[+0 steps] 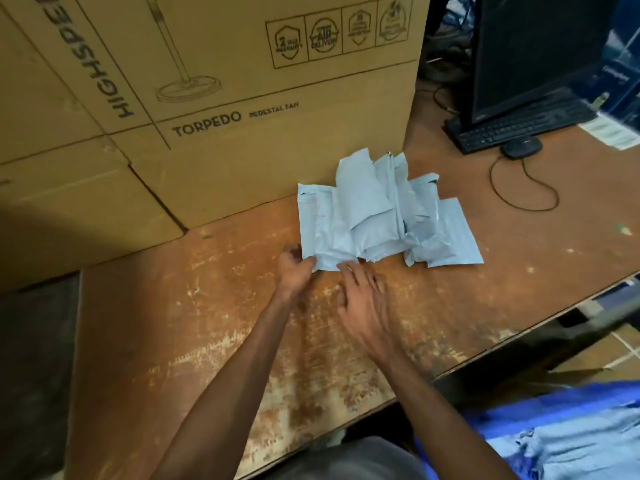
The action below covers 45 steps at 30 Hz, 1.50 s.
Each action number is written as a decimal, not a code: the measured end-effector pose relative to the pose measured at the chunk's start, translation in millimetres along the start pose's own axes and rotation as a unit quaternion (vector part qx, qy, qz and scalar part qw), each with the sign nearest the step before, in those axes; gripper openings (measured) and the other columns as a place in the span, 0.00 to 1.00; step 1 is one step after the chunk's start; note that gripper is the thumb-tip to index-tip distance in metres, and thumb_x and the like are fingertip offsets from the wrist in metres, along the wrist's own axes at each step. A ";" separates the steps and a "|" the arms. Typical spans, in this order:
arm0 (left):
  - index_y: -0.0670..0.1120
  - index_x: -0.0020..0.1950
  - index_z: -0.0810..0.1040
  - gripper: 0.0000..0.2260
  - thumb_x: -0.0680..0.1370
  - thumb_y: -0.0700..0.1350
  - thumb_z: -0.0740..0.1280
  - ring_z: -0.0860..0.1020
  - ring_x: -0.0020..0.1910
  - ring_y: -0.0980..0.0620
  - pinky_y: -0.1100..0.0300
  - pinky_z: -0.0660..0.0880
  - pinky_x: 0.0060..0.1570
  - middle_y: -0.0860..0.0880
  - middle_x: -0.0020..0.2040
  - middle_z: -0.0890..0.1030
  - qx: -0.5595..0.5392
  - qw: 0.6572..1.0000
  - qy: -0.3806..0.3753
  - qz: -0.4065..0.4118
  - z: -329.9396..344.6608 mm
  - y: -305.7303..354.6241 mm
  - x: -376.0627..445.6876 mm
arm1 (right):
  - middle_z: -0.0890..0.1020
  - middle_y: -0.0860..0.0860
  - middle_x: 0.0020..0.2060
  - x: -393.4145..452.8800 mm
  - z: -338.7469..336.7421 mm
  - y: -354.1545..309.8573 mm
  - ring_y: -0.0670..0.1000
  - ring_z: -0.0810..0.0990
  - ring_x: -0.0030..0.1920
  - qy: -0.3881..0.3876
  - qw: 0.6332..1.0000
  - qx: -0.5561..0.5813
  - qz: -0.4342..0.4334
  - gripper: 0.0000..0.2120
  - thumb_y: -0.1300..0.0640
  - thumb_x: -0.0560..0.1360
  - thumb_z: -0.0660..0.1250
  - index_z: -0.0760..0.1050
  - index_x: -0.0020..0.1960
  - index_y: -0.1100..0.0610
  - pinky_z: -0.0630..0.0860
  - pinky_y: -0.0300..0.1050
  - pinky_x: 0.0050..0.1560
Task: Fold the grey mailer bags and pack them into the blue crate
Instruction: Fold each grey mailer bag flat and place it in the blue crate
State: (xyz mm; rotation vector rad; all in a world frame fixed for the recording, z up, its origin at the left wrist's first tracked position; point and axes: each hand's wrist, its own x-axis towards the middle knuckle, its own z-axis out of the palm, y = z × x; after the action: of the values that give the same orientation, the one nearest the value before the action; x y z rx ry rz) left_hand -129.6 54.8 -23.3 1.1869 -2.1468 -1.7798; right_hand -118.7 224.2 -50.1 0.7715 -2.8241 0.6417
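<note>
A loose pile of several grey mailer bags [377, 213] lies on the worn wooden table [207, 323], against a big cardboard box. My left hand [294, 268] pinches the near left corner of the bottom bag. My right hand [363, 299] lies just in front of the pile with its fingers spread, the fingertips touching the bag's near edge. The blue crate [554, 414] shows at the bottom right, below the table edge, with grey bags [568, 452] inside it.
A large "Torpedo pedestal fan" cardboard box [225, 98] stands behind the pile and to its left. A black keyboard [512, 126], a mouse [521, 147] with its cable and a monitor [540, 46] are at the back right. The table's edge runs diagonally at the right.
</note>
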 end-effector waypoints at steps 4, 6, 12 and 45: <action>0.46 0.57 0.78 0.09 0.78 0.37 0.71 0.83 0.47 0.45 0.55 0.78 0.37 0.43 0.55 0.85 -0.041 0.999 -0.019 -0.011 -17.6 -8.0 -20.8 | 0.77 0.52 0.68 -0.9 5.9 -8.5 0.55 0.76 0.67 0.014 1.000 0.004 -0.016 0.25 0.53 0.75 0.71 0.74 0.71 0.55 0.74 0.56 0.63; 0.47 0.55 0.80 0.07 0.78 0.37 0.70 0.81 0.41 0.47 0.58 0.75 0.33 0.45 0.52 0.86 -0.059 0.997 -0.037 -0.032 -31.3 -13.2 -34.9 | 0.78 0.52 0.68 -1.3 6.8 -17.1 0.55 0.77 0.65 0.012 0.999 0.004 -0.030 0.27 0.51 0.74 0.73 0.74 0.71 0.53 0.75 0.56 0.60; 0.44 0.52 0.81 0.04 0.82 0.41 0.66 0.81 0.39 0.51 0.60 0.76 0.33 0.44 0.47 0.84 -0.157 0.986 -0.053 -0.031 -76.3 -22.1 -77.5 | 0.83 0.45 0.60 -8.3 12.4 -54.6 0.52 0.81 0.59 0.045 0.993 0.080 -0.069 0.23 0.60 0.68 0.71 0.82 0.62 0.50 0.71 0.51 0.56; 0.46 0.82 0.64 0.26 0.87 0.55 0.49 0.60 0.81 0.49 0.44 0.57 0.79 0.48 0.81 0.65 0.400 0.873 0.083 0.267 -123.0 -137.0 -85.6 | 0.63 0.49 0.81 -44.4 56.1 -88.8 0.50 0.55 0.83 -0.117 0.985 0.048 -0.117 0.27 0.45 0.87 0.47 0.61 0.82 0.54 0.57 0.59 0.81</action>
State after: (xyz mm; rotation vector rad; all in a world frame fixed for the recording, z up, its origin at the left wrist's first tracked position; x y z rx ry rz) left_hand 62.2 10.0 -72.7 0.6581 -2.8023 -0.5347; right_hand -36.5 150.6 -79.1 1.2495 -2.8569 0.6927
